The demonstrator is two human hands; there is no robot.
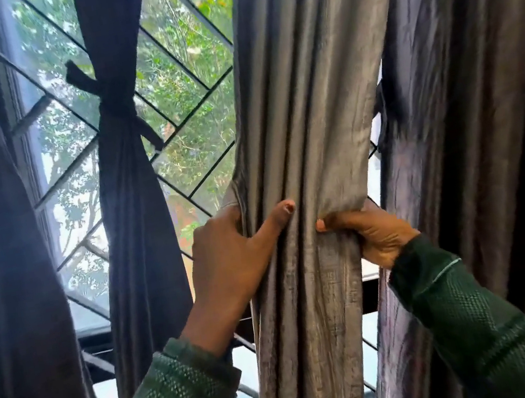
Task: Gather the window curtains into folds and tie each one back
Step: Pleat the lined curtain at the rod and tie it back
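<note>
At centre frame, your left hand (229, 256) and right hand (370, 236) each curled round the grey curtain (293, 124), squeezing its folds into one bunch so a tie could go round it.

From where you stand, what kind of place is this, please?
Probably a room in a home, at a window. A window grille of diagonal bars fronts green trees, tied curtains hang beside it, and both hands gather a grey curtain.

A window grille (184, 69) of dark diagonal bars crosses the glass; green foliage (169, 26) (sunlit, somewhat blurred) shows beyond it.
</note>
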